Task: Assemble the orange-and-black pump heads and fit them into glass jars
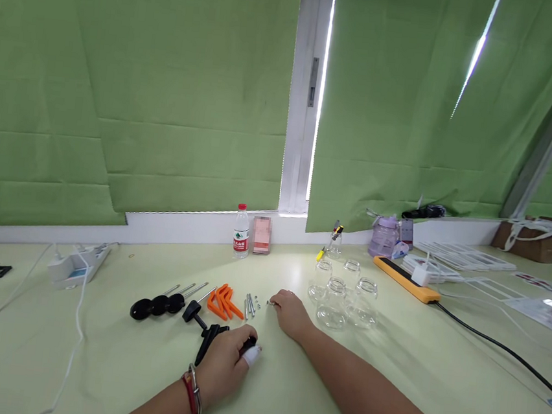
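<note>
My left hand (228,360), its thumb tip wrapped in white, is closed round a black plastic part (208,342). A black rod with a round knob (192,311) lies against that part at the upper left. Between the fingertips of my right hand (290,312) is a small ridged metal piece (271,303), perhaps a spring. Just left of it lie silver screws (249,305) and some tiny metal bits (258,301). Bent orange pieces (220,302) are heaped beyond my left hand. Metal rods with round black ends (159,306) rest farther left.
Several clear glass jars (333,307) stand right of my right hand. Behind are a water bottle (241,233), a pink box (262,235) and a purple jug (383,235). An orange power strip (405,280) lies at right; a white one (77,266) with cables sits at left.
</note>
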`<move>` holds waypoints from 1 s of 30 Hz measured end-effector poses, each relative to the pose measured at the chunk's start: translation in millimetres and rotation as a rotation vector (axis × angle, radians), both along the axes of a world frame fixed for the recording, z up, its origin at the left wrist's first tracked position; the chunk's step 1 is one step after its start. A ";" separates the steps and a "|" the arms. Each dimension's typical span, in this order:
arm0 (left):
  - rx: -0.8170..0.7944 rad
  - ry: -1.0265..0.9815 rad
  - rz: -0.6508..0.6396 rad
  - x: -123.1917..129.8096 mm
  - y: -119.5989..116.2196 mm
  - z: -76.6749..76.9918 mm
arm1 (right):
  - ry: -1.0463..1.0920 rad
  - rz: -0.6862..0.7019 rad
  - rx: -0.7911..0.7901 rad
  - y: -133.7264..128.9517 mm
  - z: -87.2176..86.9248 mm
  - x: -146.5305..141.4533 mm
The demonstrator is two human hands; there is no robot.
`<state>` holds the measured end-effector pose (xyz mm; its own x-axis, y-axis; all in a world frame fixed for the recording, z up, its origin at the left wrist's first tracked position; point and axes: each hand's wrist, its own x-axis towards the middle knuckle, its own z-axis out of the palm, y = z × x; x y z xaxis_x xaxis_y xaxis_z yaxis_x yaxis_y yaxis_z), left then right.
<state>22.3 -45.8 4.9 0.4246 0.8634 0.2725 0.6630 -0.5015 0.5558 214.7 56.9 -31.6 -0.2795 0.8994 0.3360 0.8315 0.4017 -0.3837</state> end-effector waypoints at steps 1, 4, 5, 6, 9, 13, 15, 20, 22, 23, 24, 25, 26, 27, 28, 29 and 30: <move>-0.003 -0.008 -0.007 0.2 0.2 0.1 | 0.014 0.026 -0.001 -5.6 -0.3 -1.8; -0.002 -0.021 -0.031 0.4 0.9 -0.8 | 0.077 0.114 0.005 -22.7 -1.0 -7.3; -0.004 -0.023 -0.037 0.5 1.1 -1.3 | 0.091 0.137 0.004 -27.8 -1.0 -9.1; -0.006 -0.023 -0.039 0.5 1.2 -1.9 | 0.095 0.158 0.001 -32.4 -1.0 -10.7; -0.005 -0.021 -0.040 0.3 1.7 -3.8 | 0.075 0.213 -0.014 -40.9 -0.3 -14.4; -0.008 -0.012 -0.044 -0.7 2.9 -5.8 | -0.011 0.234 -0.045 -41.2 1.8 -15.8; -0.014 -0.013 -0.048 -1.0 3.6 -5.8 | -0.039 0.241 -0.056 -39.8 3.2 -15.2; -0.029 -0.016 -0.068 -0.6 3.5 -1.8 | 0.004 0.288 -0.078 -40.1 9.0 -11.4; -0.033 -0.008 -0.063 -0.2 2.9 0.0 | 0.060 0.298 -0.097 -41.5 12.2 -9.3; -0.036 -0.003 -0.061 -0.1 2.7 0.6 | 0.090 0.300 -0.107 -42.0 13.8 -8.2; -0.038 0.001 -0.059 -0.1 2.5 0.9 | 0.118 0.296 -0.120 -42.4 15.3 -7.1; -0.039 0.004 -0.059 -0.1 2.4 1.0 | 0.144 0.289 -0.137 -42.4 16.5 -5.8; -0.038 0.005 -0.060 -0.1 2.4 0.9 | 0.170 0.285 -0.157 -42.1 17.2 -4.4; -0.035 0.004 -0.060 -0.1 2.3 0.8 | 0.200 0.286 -0.179 -41.4 17.6 -2.7; -0.032 0.004 -0.060 -0.2 2.3 0.6 | 0.235 0.295 -0.199 -40.3 17.4 -0.9; -0.030 0.003 -0.060 -0.2 2.2 0.6 | 0.273 0.313 -0.216 -39.0 16.8 1.2; -0.029 0.004 -0.060 -0.2 2.1 0.6 | 0.310 0.336 -0.228 -37.4 15.9 3.3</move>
